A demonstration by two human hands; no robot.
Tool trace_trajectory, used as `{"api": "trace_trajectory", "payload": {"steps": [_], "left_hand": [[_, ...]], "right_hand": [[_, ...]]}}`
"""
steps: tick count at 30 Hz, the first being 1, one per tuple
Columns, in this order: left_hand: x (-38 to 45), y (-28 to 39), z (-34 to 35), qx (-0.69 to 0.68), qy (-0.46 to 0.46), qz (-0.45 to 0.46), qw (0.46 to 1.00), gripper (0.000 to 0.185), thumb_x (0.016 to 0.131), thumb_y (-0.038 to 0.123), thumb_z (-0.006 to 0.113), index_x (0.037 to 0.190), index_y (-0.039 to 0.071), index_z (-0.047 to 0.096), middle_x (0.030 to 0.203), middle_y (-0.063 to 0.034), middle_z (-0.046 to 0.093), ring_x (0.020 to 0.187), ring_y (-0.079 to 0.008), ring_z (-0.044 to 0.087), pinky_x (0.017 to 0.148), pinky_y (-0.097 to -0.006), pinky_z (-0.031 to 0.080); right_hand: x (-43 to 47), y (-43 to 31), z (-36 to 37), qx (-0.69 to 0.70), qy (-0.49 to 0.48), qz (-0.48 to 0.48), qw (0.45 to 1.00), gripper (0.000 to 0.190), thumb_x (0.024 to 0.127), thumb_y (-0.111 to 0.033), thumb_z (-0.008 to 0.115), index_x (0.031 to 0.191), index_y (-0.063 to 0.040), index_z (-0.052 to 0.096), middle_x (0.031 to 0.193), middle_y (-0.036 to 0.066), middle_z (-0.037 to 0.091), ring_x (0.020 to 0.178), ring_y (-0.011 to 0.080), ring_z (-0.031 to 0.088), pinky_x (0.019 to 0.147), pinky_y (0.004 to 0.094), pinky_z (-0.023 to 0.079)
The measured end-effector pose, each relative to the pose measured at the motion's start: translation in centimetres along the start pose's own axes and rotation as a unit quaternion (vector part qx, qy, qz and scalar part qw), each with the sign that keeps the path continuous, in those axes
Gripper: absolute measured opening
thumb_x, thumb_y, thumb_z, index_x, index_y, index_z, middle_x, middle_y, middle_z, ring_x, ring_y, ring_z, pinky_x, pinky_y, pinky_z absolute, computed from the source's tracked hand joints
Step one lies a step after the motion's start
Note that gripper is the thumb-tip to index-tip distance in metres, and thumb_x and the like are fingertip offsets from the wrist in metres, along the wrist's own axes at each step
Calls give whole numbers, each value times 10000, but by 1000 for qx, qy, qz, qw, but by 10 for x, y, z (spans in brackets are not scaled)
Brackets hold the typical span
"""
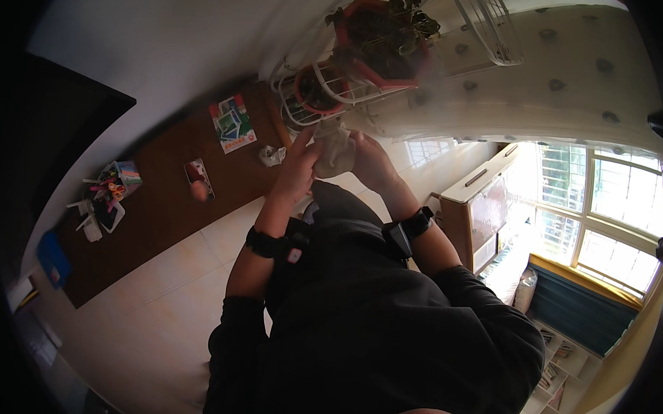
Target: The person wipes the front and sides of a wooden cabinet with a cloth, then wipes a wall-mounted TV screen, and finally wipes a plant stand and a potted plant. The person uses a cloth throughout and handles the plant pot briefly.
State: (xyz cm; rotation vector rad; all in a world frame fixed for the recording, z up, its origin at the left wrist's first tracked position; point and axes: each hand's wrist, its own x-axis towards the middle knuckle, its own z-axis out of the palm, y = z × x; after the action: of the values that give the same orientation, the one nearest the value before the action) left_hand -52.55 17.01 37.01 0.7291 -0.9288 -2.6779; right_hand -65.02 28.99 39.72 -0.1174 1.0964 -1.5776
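Observation:
A thin, pale, crumpled cloth or wipe is stretched between my two hands. My left hand grips its left side with the thumb on top. On the other side, the fingers of my right hand pinch its right edge. Just beyond the cloth stands a white metal plant rack with a small potted plant. A larger plant in a red angular pot is higher up. To the left of my left hand, a crumpled white tissue or bag lies on the brown cabinet top.
On the cabinet top are a printed booklet, a small flat red-and-white item, and containers of pens and scissors. A patterned curtain hangs at upper right. A wooden cabinet stands by the barred window.

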Motion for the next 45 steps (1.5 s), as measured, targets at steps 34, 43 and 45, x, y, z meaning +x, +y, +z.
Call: {"api": "trace_trajectory", "payload": {"steps": [34, 43, 45], "left_hand": [[83, 74, 106, 37, 37, -55, 997, 302, 874, 291, 573, 1068, 112, 427, 977, -169, 608, 906, -294, 625, 835, -410, 501], [87, 80, 113, -25, 166, -48, 985, 247, 836, 71, 583, 1043, 18, 457, 1030, -120, 509, 1008, -343, 544, 880, -507, 478], [92, 85, 115, -90, 153, -57, 982, 208, 838, 10, 546, 1013, -41, 445, 1019, -150, 500, 981, -350, 550, 904, -524, 480]], "right_hand": [[5, -76, -103, -272, 247, -161, 916, 270, 802, -131, 620, 1016, 32, 637, 852, 63, 657, 766, 91, 582, 685, 242, 465], [0, -88, -132, -264, 210, -139, 931, 229, 835, -87, 596, 1029, 32, 626, 821, 49, 661, 706, 70, 589, 629, 220, 475], [0, -92, -132, -218, 190, -152, 945, 220, 838, -84, 592, 1023, 31, 627, 836, 55, 664, 728, 74, 596, 649, 224, 480]]}}
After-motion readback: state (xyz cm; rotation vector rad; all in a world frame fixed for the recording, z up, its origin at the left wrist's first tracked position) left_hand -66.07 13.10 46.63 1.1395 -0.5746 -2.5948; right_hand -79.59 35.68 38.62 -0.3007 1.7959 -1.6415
